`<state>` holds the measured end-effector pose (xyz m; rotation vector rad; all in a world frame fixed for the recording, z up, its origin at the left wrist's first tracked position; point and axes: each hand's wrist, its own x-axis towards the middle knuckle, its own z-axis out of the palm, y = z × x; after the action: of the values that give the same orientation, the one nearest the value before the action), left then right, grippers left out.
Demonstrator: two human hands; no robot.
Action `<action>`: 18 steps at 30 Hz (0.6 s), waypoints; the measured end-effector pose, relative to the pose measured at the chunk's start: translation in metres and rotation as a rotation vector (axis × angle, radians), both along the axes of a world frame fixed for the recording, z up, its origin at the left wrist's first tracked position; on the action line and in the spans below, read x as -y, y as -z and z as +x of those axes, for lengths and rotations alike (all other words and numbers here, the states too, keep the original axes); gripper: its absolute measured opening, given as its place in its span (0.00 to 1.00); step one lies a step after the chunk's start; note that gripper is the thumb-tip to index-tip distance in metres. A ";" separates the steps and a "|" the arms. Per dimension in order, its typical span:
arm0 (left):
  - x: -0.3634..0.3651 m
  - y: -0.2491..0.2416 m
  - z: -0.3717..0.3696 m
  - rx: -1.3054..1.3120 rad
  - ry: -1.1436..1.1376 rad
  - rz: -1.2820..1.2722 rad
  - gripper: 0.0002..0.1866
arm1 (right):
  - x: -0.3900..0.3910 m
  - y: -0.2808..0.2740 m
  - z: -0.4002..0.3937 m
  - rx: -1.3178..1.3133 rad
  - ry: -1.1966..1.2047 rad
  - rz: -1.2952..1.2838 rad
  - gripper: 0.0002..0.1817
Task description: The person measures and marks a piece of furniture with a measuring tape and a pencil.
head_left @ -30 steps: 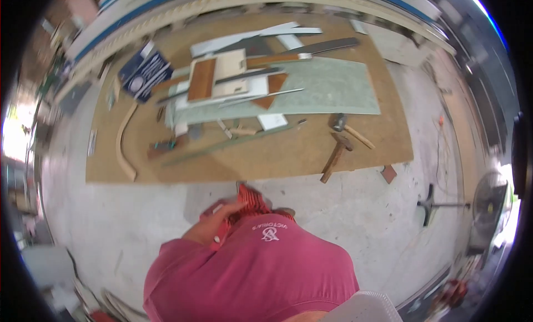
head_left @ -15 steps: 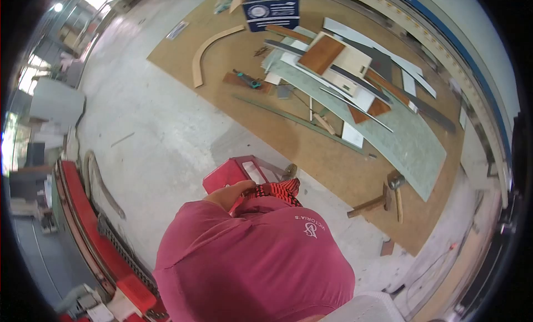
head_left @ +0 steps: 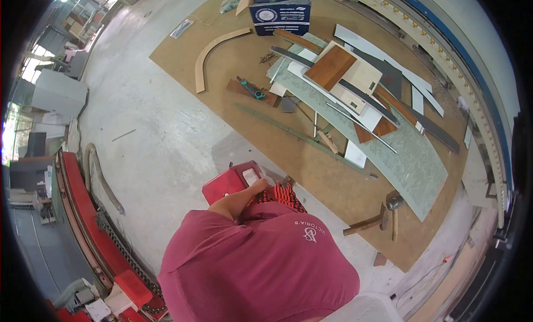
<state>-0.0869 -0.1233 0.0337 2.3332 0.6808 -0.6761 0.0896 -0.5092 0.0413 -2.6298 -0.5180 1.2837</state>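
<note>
At 6 o'clock, just below the view's centre, the left hand [head_left: 259, 186] touched a red-and-black striped cloth [head_left: 284, 196]; whether its fingers were spread, pressed together or pinching could not be told. No right hand could be made out. The cloth looked soft, bunched and ribbed, its long axis slanting roughly from 10 to 4 o'clock; which end was its front was unclear. Toward 7 o'clock lay a smooth, boxy red case [head_left: 225, 186]. At 1 o'clock, wood-grained and white panels [head_left: 331, 66] overlapped a thin, mottled green sheet [head_left: 425, 180].
</note>
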 end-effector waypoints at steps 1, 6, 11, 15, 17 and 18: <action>-0.002 0.006 0.006 0.135 -0.075 -0.060 0.13 | 0.003 0.010 0.000 0.006 0.036 0.000 0.20; -0.014 -0.007 0.041 0.208 -0.143 -0.157 0.16 | 0.058 0.092 -0.082 0.034 0.361 0.125 0.19; -0.046 0.004 0.062 -0.094 -0.123 -0.386 0.18 | -0.014 -0.064 -0.057 0.063 0.670 0.139 0.23; -0.048 -0.011 0.077 -0.103 -0.148 -0.378 0.17 | -0.014 -0.085 -0.070 0.063 0.986 0.215 0.25; -0.050 -0.025 0.099 -0.164 -0.028 -0.320 0.17 | -0.014 -0.096 -0.073 0.088 1.161 0.190 0.26; -0.050 -0.032 0.110 -0.237 -0.077 -0.345 0.16 | -0.009 -0.094 -0.075 0.094 1.179 0.192 0.26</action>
<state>0.0226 -0.0737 0.0658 1.9204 0.6914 -0.9633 0.0144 -0.5003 0.1357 -2.1330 0.7740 0.6476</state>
